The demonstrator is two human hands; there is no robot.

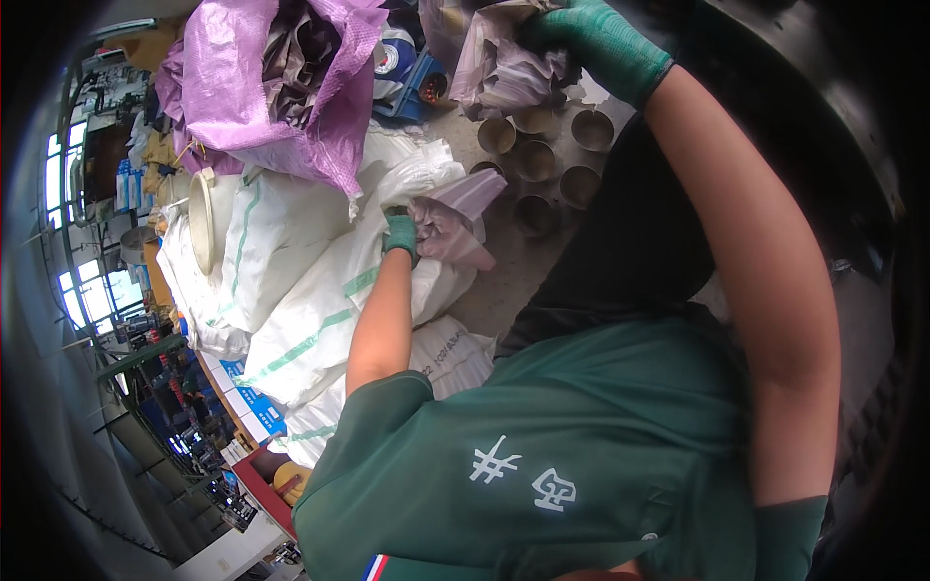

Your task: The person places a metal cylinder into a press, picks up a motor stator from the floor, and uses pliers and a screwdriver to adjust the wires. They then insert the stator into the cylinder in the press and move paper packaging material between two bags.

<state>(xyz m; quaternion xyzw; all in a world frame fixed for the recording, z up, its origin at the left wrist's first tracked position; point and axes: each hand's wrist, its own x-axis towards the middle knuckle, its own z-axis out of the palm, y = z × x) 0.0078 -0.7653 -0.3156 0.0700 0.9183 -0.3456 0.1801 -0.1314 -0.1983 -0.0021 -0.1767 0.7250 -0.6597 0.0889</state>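
Both of my hands wear green knitted gloves. My left hand (400,230) is closed on a crumpled, pale purple plastic bag (455,225), beside the white woven sacks (300,339); most of its fingers are hidden. At the top, my right hand (603,46) is closed on another crumpled purplish plastic bag (506,60), its fingertips partly covered by the film. Just below that bag, several round, open-topped metal cylinders (535,161) stand close together on the grey floor.
An open purple woven sack (223,107) stuffed with dark crumpled film stands at the upper left. Next to it is a blue crate (412,92). A cream round rim (201,223) leans by the white sacks. Blue-and-white boxes (254,402) lie farther left.
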